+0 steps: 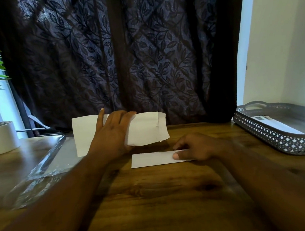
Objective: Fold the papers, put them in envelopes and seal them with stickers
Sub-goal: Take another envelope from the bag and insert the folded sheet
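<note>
Two hands busy. Left hand (112, 131) curled round a white paper envelope (145, 130), raised above the brown wooden table (155, 198), its middle hidden behind the fingers. Right hand (196, 146) pinching the right end of a folded white paper strip (152, 159), flat on the wood. Clear plastic sleeve (47, 165) to the left; grey perforated tray (278, 133) to the right.

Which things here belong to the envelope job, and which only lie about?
Job: envelope, held by left hand; folded paper, under right hand; grey tray with a white sheet, probably.
Lying about: clear plastic wrapper; potted plant; curtain.
</note>
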